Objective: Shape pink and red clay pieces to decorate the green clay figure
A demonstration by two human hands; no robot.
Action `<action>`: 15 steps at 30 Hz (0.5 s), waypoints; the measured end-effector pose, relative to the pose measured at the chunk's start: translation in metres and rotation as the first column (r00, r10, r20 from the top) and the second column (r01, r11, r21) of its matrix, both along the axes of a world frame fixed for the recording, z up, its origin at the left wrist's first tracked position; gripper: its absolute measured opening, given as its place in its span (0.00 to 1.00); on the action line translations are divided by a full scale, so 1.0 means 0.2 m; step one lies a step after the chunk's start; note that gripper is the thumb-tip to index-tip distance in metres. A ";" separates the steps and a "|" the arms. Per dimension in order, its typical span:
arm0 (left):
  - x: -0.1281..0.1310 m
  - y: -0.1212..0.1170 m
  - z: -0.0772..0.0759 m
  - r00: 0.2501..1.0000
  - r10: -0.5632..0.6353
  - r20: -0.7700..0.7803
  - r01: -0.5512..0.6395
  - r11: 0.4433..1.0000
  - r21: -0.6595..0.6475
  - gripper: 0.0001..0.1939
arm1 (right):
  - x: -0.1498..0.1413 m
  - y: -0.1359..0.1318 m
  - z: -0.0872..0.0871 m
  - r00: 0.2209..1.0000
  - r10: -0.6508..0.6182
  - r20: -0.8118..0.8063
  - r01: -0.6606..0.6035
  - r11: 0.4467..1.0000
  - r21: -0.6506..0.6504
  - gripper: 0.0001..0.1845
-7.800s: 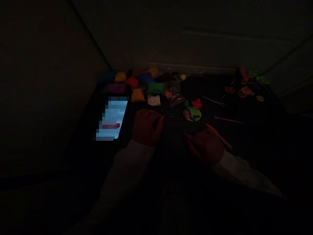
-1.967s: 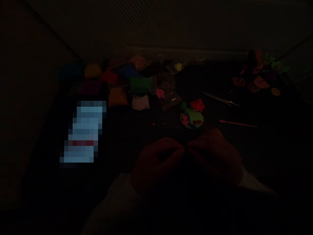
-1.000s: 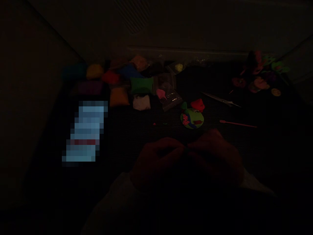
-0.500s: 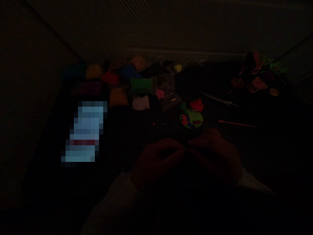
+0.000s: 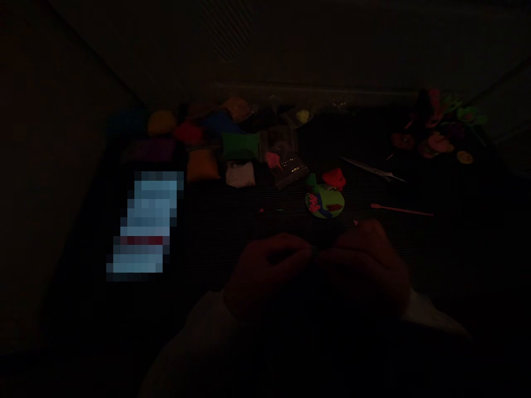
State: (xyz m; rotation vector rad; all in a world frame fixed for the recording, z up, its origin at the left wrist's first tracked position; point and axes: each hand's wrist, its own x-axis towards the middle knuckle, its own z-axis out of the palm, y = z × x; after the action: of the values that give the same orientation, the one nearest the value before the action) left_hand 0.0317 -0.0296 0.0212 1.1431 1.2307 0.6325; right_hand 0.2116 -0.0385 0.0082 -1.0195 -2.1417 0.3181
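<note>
In very dim light, my left hand [image 5: 263, 271] is closed in a pinch, with a tiny green piece of clay [image 5: 314, 252] showing at its fingertips. Facing it, my right hand [image 5: 369, 268] has its fingers pressed together close to the same piece; what lies between them is too dark to make out. Just beyond both hands is a round green clay base [image 5: 337, 198] with a red-roofed clay house [image 5: 334, 178], pink blobs, a blue strip and a brown piece. A small pink tip [image 5: 355, 223] shows past my right hand.
Bags of coloured clay, including a green one [image 5: 240, 146], lie along the back. A lit phone [image 5: 145, 221] is at left. Scissors [image 5: 373, 169] and a thin pink tool [image 5: 402, 210] lie right, below several clay figures [image 5: 437, 142]. A pink crumb [image 5: 261, 210] lies centre.
Since the oldest frame, my hands have come together nearer me, and the view has shifted. In the last half second my right fingers have shifted slightly, uncovering the pink tip and green piece.
</note>
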 end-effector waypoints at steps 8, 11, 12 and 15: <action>0.00 -0.01 0.00 1.000 -0.013 -0.009 0.013 0.999 0.047 0.07 | -0.02 0.00 -0.01 0.998 -0.053 0.036 0.052 0.998 0.041 0.12; 0.00 -0.01 -0.01 1.000 0.001 -0.020 0.000 0.999 0.045 0.07 | 0.00 0.00 -0.01 0.998 -0.022 0.065 0.020 0.999 0.039 0.13; 0.00 -0.01 -0.01 1.000 0.005 -0.022 -0.004 0.999 0.044 0.07 | 0.01 0.00 -0.01 0.997 -0.009 0.075 0.006 0.999 0.042 0.14; 0.01 -0.01 -0.01 1.000 0.009 -0.028 -0.007 0.999 0.053 0.07 | 0.02 0.00 -0.01 0.994 0.004 0.107 -0.008 0.999 0.039 0.13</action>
State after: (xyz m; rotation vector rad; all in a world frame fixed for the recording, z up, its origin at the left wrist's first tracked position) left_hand 0.0331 -0.0312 0.0194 1.1951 1.2497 0.6602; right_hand 0.2149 -0.0377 0.0055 -1.0289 -2.2378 0.2282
